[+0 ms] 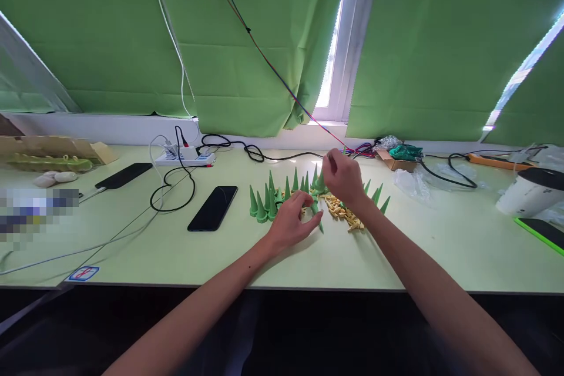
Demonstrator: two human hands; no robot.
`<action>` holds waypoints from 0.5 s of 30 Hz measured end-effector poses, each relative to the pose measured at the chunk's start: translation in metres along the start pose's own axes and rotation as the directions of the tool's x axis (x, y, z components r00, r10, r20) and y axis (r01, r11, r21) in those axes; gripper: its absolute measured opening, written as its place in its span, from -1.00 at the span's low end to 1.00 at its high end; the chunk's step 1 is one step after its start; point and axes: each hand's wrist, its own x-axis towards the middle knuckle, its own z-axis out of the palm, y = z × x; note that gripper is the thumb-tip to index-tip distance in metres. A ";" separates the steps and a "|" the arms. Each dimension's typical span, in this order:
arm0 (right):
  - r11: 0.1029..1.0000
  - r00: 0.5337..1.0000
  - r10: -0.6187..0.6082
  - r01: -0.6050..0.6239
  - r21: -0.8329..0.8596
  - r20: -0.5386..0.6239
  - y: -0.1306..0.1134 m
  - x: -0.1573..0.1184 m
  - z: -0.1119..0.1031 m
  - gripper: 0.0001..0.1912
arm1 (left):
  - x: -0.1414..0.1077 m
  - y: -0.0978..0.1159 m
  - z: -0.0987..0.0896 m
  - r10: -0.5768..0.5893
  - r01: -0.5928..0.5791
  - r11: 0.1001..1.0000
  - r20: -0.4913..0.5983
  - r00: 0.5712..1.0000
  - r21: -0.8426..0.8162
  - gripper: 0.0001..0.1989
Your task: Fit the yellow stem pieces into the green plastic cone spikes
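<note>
My left hand (293, 220) rests low over the table, its thumb and fingers apart in a loose curve. A green cone (320, 224) lies right at its thumb. Raised a little higher, my right hand (341, 176) is closed with the fingers curled in; whatever they hold is hidden. A speck of green shows at its upper edge. Several green cones (261, 210) stand upright in a cluster left of and behind my hands. Small tan peg-like pieces (339, 211) lie in a loose heap below my right hand. More green cones (376, 194) lean to the right, partly behind my forearm.
A black phone (212, 208) lies left of the cones. Behind it are a white power strip (187, 157) and looping black cables (255, 153). A small cardboard box (394, 161) with a green bag stands at the back. A white cylinder (531, 191) lies far right.
</note>
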 end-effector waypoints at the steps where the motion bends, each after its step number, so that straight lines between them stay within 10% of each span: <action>1: 1.000 1.000 0.010 -0.010 -0.009 0.010 0.005 0.011 0.003 -0.80 | -0.001 0.000 0.000 0.031 -0.031 0.999 0.063 0.998 0.012 -0.82; 6: 0.999 0.997 0.025 -0.027 0.027 0.074 0.031 0.054 0.018 -0.79 | -0.006 0.001 0.003 0.162 -0.206 0.974 0.351 0.922 0.092 -0.78; 15: 0.992 0.975 0.124 -0.121 -0.030 0.185 0.045 0.068 0.033 -0.75 | -0.007 0.003 0.002 0.155 -0.215 0.970 0.385 0.910 0.117 -0.78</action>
